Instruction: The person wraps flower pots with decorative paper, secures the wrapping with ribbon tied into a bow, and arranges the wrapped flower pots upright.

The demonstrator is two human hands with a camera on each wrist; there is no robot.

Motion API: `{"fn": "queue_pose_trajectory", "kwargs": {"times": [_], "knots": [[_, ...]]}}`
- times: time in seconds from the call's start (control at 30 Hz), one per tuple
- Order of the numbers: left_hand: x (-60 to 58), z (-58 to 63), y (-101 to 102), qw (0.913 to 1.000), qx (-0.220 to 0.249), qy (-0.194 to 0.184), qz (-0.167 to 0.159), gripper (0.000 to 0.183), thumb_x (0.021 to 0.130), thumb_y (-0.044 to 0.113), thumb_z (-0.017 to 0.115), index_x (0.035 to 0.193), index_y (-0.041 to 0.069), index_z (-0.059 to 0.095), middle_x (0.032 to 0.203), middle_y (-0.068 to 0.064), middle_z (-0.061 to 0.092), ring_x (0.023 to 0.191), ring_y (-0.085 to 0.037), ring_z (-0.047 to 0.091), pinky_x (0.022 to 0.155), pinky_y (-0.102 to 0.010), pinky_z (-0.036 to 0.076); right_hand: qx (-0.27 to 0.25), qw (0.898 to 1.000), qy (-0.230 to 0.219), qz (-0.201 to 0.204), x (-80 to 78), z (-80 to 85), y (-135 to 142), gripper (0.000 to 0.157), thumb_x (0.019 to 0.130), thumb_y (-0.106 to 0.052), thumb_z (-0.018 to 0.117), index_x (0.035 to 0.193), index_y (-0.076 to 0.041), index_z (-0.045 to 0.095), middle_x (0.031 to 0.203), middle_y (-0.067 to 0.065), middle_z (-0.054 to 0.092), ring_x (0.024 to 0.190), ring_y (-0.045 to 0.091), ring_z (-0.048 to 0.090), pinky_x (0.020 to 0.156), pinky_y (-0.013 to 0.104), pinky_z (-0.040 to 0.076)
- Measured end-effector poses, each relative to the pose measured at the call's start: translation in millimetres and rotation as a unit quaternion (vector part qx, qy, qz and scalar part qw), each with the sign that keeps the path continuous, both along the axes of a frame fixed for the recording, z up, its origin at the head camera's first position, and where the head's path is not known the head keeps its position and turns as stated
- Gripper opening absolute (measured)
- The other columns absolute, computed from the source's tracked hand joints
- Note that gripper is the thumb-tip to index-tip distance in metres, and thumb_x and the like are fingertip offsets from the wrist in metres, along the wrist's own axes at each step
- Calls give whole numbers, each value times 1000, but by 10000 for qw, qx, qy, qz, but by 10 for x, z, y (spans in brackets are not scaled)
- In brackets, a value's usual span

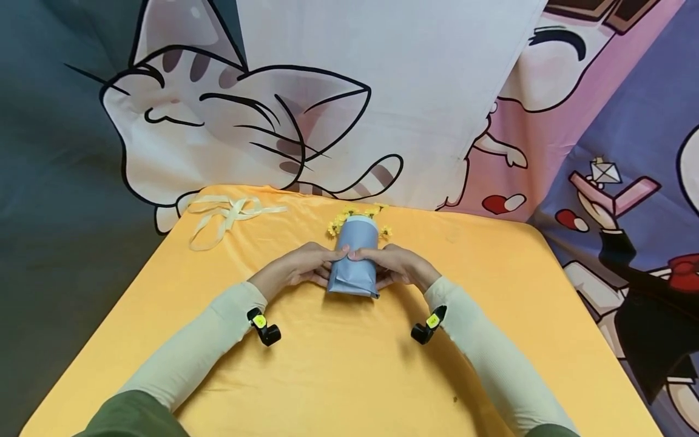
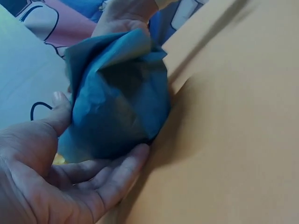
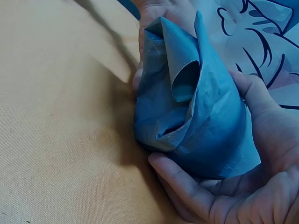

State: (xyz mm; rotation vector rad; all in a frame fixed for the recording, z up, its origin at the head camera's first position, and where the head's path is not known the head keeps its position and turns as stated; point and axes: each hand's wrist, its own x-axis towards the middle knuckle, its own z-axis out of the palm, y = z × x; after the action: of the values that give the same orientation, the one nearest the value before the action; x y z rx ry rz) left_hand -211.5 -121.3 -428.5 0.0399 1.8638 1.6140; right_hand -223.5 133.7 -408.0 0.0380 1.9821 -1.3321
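A bouquet wrapped in blue-grey paper [image 1: 355, 267] lies between both hands in the head view, its folded bottom end toward me. Yellow flowers [image 1: 386, 232] show past the pale far rim of the wrap. My left hand [image 1: 303, 265] grips the left side, thumb on top and fingers curled under it. From the right, my right hand [image 1: 398, 264] holds it the same way, the two thumb tips close together on the paper. Both wrist views look at the crumpled, folded-over paper end [image 3: 187, 112], with fingertips [image 2: 140, 151] beneath it. The stems are hidden inside.
A pale cream ribbon [image 1: 235, 212] lies loosely looped at the far left of the yellow-orange covered table [image 1: 306, 376]. Behind the table's far edge hangs a cloth backdrop [image 1: 437, 91] with cartoon figures. Small cameras [image 1: 267, 331] are strapped at both wrists.
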Motion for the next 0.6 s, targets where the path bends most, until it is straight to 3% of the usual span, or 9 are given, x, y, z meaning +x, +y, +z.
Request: {"fn": "queue_pose_trajectory", "kwargs": {"times": [0.1,0.17,0.2,0.27,0.33,0.4,0.43,0.53,0.6], "knots": [[-90,56,-66,9961,-576,666,41,69,114,57,64,128,-10,73,105,-19,79,83,-23,79,77,-40,71,15,10000,15,-34,16,35,20,69,94,-54,80,132,3,69,106,11,81,91,20,79,79,35,70],[-210,96,-171,9772,-1428,1563,176,58,116,51,62,112,-5,75,91,-14,75,71,-20,71,64,-37,66,-5,10000,8,-60,23,58,34,67,94,-53,80,131,2,70,105,10,81,89,19,79,78,35,70],[-289,119,-239,9581,-1953,2078,263,52,117,46,62,106,-3,74,87,-14,72,68,-21,67,61,-37,63,-15,10000,23,-56,25,67,41,66,94,-53,80,130,2,70,104,10,81,88,19,79,78,34,70],[-478,153,-400,8974,-3163,3053,382,40,118,33,60,98,0,71,87,-14,69,69,-26,66,60,-41,58,-31,10000,37,-53,21,77,55,66,94,-53,81,130,2,71,103,9,82,88,18,79,78,35,70],[-647,203,-562,8360,-4110,3613,411,28,116,19,59,103,-2,72,101,-22,72,81,-35,72,67,-48,62,-18,10000,68,-51,20,85,64,66,94,-54,81,129,1,72,103,9,82,87,18,79,78,35,71],[-783,239,-712,7939,-4669,3884,306,22,112,10,59,112,-7,73,116,-29,72,95,-44,74,75,-55,64,2,9999,101,-95,21,77,70,66,93,-54,82,128,1,72,103,9,82,87,19,80,77,36,71],[-836,247,-782,7813,-4839,3935,217,22,111,7,59,114,-8,74,118,-31,72,96,-45,74,75,-56,64,0,9999,106,-132,23,68,70,65,93,-54,82,127,1,73,103,10,82,86,19,80,77,36,71],[-938,219,-966,7760,-4952,3906,-22,18,108,-2,58,111,-9,74,108,-30,73,86,-41,71,71,-53,59,-10,9998,129,-152,45,37,60,64,93,-54,82,125,0,74,102,10,82,86,19,79,75,35,70],[-973,168,-1058,7786,-4954,3850,-132,18,108,-4,57,105,-7,74,97,-26,73,77,-36,67,72,-57,55,-11,9998,131,-119,64,7,45,64,93,-55,82,124,0,75,103,10,81,86,19,78,75,34,70]]}}
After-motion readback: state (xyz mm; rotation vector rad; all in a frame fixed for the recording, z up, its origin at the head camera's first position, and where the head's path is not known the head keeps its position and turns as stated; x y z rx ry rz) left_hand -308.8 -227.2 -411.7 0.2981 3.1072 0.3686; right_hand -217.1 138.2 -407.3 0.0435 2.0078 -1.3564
